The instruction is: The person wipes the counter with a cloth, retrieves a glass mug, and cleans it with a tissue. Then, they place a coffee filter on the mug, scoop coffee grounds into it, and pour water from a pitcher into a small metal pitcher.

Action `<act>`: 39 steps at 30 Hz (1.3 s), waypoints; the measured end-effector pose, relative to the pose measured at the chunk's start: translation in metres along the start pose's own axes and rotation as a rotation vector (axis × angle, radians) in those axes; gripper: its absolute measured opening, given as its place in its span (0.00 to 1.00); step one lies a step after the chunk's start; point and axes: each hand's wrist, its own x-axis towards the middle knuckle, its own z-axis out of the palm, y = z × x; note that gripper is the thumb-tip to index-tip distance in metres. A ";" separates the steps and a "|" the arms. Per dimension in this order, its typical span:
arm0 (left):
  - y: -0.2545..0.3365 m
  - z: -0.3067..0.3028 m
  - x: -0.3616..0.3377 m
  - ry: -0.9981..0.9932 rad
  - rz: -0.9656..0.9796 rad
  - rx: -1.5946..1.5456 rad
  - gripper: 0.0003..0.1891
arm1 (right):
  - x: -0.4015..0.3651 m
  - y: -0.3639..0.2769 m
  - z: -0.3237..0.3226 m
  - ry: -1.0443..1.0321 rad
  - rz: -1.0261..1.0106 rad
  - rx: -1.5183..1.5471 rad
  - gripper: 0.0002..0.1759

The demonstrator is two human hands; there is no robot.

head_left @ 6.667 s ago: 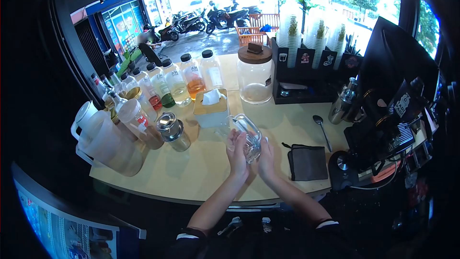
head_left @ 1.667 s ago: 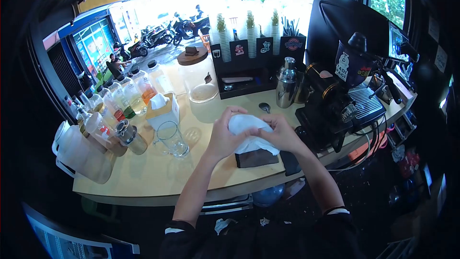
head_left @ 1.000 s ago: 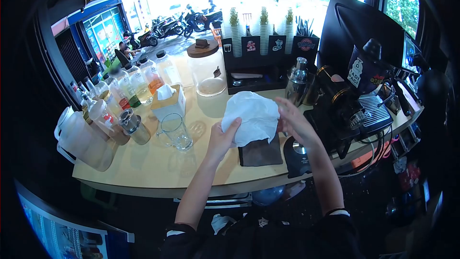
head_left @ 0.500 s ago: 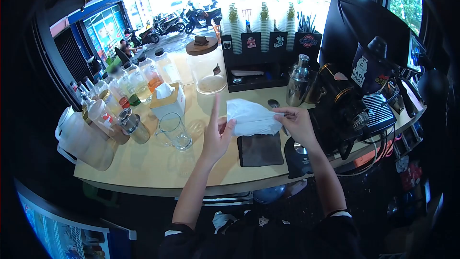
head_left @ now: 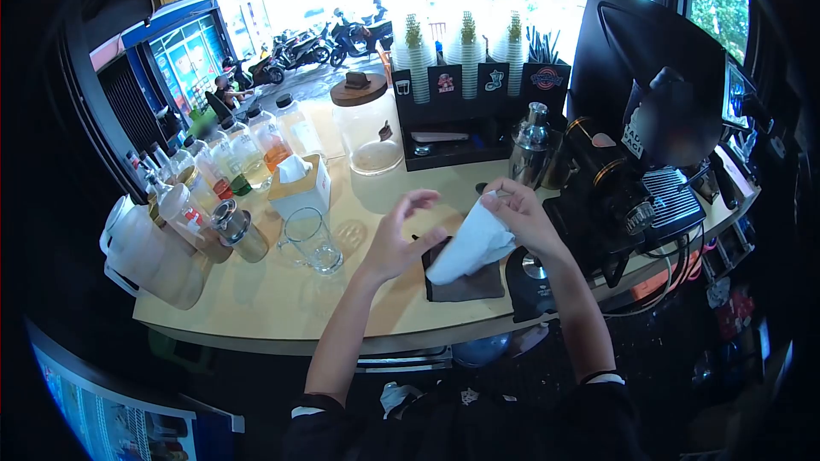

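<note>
Over the pale wooden counter (head_left: 282,299), the person's right hand (head_left: 523,213) is pinched closed around the top of a crumpled white paper tissue (head_left: 472,245), which hangs down in a loose cone above a dark grey folded cloth (head_left: 470,283) lying flat on the counter. The left hand (head_left: 397,237) is spread wide open with its fingers fanned, holding nothing; its thumb is just beside the tissue's lower end, though I cannot tell whether they touch. To the left of that hand stands a clear glass mug with a handle (head_left: 312,239), upright and empty. Beside the mug is a small metal tin (head_left: 241,232), tilted, and further left two big white plastic jugs (head_left: 149,256) whose contents I cannot see. Behind the mug sits a white tissue box with a wooden top (head_left: 299,189), a sheet poking out of it. A row of clear bottles with black caps (head_left: 256,143) runs along the left edge, holding orange, green, red and pale liquids at low levels. A large glass jar with a wooden lid (head_left: 367,130) has only a thin pale layer at its bottom. A steel cocktail shaker (head_left: 531,149) stands closed near a black coffee grinder (head_left: 632,188), and stacks of clear plastic cups (head_left: 465,44) rise at the back.
</note>
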 end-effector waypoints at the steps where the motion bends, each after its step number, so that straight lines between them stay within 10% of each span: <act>1: 0.000 0.000 0.003 -0.228 -0.132 -0.225 0.17 | 0.003 0.000 0.001 -0.047 -0.001 -0.035 0.06; 6: -0.007 0.018 -0.001 -0.505 -0.444 -0.299 0.13 | 0.015 0.004 -0.005 -0.190 0.031 -0.220 0.09; 11: -0.008 0.023 -0.004 -0.043 -0.378 -0.475 0.08 | 0.013 0.000 -0.027 0.370 -0.070 -0.208 0.13; 18: -0.018 0.041 -0.011 0.098 -0.184 -0.409 0.08 | -0.007 0.041 0.020 0.054 0.109 0.033 0.17; 29: -0.034 0.011 -0.017 -0.034 -0.592 -1.017 0.17 | -0.008 0.047 0.007 -0.114 -0.047 0.243 0.16; 34: -0.034 0.014 -0.024 -0.349 -0.716 -0.828 0.19 | -0.006 0.052 0.011 -0.073 -0.217 -0.248 0.18; 39: -0.031 0.015 -0.031 -0.303 -0.567 -0.525 0.13 | -0.013 0.037 0.009 0.010 -0.046 0.181 0.19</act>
